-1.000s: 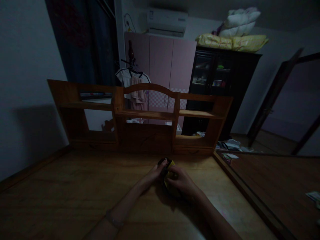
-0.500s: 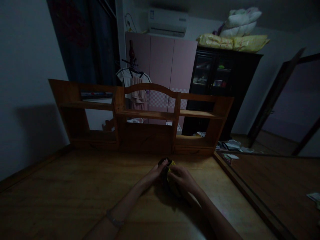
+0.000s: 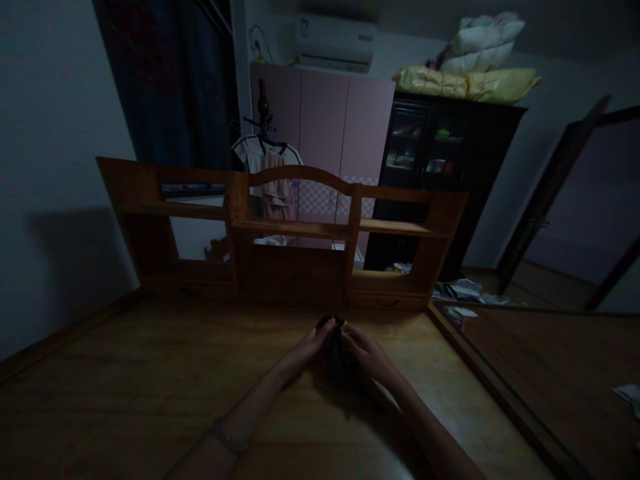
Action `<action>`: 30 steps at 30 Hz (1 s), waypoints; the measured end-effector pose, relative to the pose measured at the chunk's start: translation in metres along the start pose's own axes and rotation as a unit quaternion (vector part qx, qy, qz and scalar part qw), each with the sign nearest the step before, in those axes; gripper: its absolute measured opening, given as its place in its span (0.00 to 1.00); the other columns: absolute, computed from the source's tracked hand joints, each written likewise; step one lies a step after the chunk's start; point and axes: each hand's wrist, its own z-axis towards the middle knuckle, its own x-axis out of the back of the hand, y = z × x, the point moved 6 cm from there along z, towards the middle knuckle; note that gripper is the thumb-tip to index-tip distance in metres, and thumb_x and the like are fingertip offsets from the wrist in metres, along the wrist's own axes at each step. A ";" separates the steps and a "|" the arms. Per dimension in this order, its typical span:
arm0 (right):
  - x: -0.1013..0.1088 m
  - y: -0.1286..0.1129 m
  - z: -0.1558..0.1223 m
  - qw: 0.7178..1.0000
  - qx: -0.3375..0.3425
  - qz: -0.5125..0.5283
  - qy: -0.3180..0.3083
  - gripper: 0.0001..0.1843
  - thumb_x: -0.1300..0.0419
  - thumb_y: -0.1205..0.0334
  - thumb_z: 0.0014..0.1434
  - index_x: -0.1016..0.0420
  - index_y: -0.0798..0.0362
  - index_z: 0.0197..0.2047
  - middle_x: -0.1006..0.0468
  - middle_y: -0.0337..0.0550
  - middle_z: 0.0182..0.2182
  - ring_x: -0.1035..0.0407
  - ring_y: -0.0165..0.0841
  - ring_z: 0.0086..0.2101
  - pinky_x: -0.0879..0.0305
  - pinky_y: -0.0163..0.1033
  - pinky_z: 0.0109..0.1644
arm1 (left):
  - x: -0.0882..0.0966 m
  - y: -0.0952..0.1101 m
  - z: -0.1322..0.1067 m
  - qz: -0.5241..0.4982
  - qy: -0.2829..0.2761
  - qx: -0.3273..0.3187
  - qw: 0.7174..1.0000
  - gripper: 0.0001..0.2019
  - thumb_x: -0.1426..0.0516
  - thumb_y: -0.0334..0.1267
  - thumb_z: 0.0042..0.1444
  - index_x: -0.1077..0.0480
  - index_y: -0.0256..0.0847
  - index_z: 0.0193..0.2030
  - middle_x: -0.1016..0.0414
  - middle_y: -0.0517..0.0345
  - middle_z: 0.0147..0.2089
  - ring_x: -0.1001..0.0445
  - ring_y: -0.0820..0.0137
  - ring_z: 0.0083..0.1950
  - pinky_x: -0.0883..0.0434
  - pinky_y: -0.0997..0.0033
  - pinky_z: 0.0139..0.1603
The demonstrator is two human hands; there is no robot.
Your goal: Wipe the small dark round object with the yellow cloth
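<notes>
A dark, soft-looking item [image 3: 337,357] with a bit of yellow at its top is held just above the wooden tabletop [image 3: 225,373]; the dim light hides its exact kind. My left hand [image 3: 316,340] grips its upper left side, thumb on top. On the right edge, by the yellow part, my right hand [image 3: 364,350] has its fingers closed and bent inward. The item's lower end hangs between my wrists in shadow. A bracelet [image 3: 230,437] circles my left wrist.
A wooden shelf unit [image 3: 293,230] with small drawers stands along the table's far edge. A raised wooden rim [image 3: 490,383] runs down the right side. To the left is a white wall [image 3: 65,253]. Behind stand a pink wardrobe [image 3: 323,120] and a dark cabinet [image 3: 455,160].
My right hand has shifted slightly along the item's right edge. Less of the yellow part shows now, and more of the dark side faces me. My left hand stays in place.
</notes>
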 end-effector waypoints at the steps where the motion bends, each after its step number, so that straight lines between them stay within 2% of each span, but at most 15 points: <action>1: 0.000 0.000 0.000 1.000 -0.001 0.001 0.002 0.15 0.51 0.53 0.67 0.27 0.51 0.46 0.24 0.42 0.40 0.30 0.37 0.42 0.36 0.39 0.48 | 0.000 0.000 0.000 0.001 0.000 0.001 1.000 0.30 0.48 0.65 0.52 0.27 0.37 0.43 0.27 0.56 0.27 0.29 0.70 0.26 0.34 0.76 0.26; 5: 0.000 -0.004 0.000 1.000 -0.002 0.008 0.001 0.17 0.52 0.51 0.67 0.28 0.50 0.49 0.23 0.42 0.43 0.30 0.38 0.45 0.37 0.40 0.52 | 0.000 0.000 -0.001 0.005 -0.006 0.005 1.000 0.31 0.48 0.65 0.52 0.28 0.38 0.47 0.26 0.57 0.28 0.30 0.71 0.24 0.36 0.77 0.24; 11: 0.000 -0.005 0.000 1.000 -0.005 0.004 0.002 0.20 0.52 0.48 0.66 0.26 0.51 0.48 0.23 0.41 0.41 0.30 0.39 0.44 0.37 0.41 0.52 | 0.000 0.001 -0.001 -0.003 0.002 -0.002 1.000 0.31 0.47 0.66 0.51 0.27 0.37 0.44 0.27 0.57 0.27 0.28 0.68 0.28 0.32 0.73 0.30; 15: 0.000 -0.007 -0.001 1.000 -0.020 0.003 0.009 0.22 0.53 0.46 0.66 0.26 0.51 0.46 0.23 0.42 0.39 0.30 0.38 0.42 0.36 0.41 0.50 | -0.001 0.002 0.000 -0.004 -0.003 -0.008 1.000 0.31 0.47 0.65 0.53 0.28 0.38 0.47 0.25 0.56 0.31 0.28 0.69 0.28 0.33 0.75 0.27; 18: 0.003 -0.012 -0.002 0.999 -0.024 0.026 0.014 0.22 0.54 0.47 0.66 0.27 0.51 0.48 0.23 0.43 0.42 0.31 0.38 0.44 0.37 0.41 0.52 | -0.002 0.001 0.000 0.006 -0.009 0.002 1.000 0.32 0.48 0.66 0.52 0.28 0.38 0.47 0.25 0.55 0.30 0.28 0.69 0.27 0.34 0.75 0.25; 22: 0.002 -0.013 -0.002 0.996 -0.023 0.087 -0.015 0.17 0.47 0.50 0.63 0.26 0.51 0.47 0.23 0.43 0.42 0.30 0.39 0.45 0.37 0.42 0.52 | -0.001 0.002 -0.001 0.011 -0.004 0.007 1.000 0.32 0.48 0.66 0.52 0.28 0.38 0.47 0.26 0.56 0.28 0.28 0.69 0.28 0.33 0.75 0.27; 25: -0.003 -0.006 -0.001 0.993 -0.032 0.102 -0.042 0.17 0.41 0.53 0.58 0.26 0.52 0.47 0.23 0.44 0.41 0.29 0.39 0.43 0.35 0.43 0.50 | -0.001 0.004 -0.002 0.011 -0.002 0.002 1.000 0.31 0.48 0.65 0.53 0.28 0.38 0.46 0.25 0.56 0.29 0.28 0.70 0.28 0.33 0.75 0.27; 28: -0.006 0.000 -0.001 0.998 -0.033 0.051 -0.017 0.16 0.40 0.53 0.58 0.24 0.54 0.45 0.22 0.44 0.39 0.29 0.39 0.41 0.35 0.42 0.48 | -0.003 0.007 -0.004 0.001 -0.005 0.004 1.000 0.30 0.48 0.64 0.54 0.28 0.37 0.46 0.24 0.55 0.33 0.27 0.69 0.30 0.33 0.75 0.28; 30: -0.008 0.001 -0.002 1.000 -0.027 0.008 0.007 0.15 0.38 0.54 0.57 0.24 0.54 0.44 0.22 0.43 0.38 0.29 0.39 0.39 0.35 0.41 0.45 | -0.004 0.011 -0.006 -0.009 -0.011 -0.004 1.000 0.29 0.47 0.63 0.55 0.28 0.37 0.47 0.23 0.54 0.37 0.26 0.68 0.35 0.31 0.74 0.33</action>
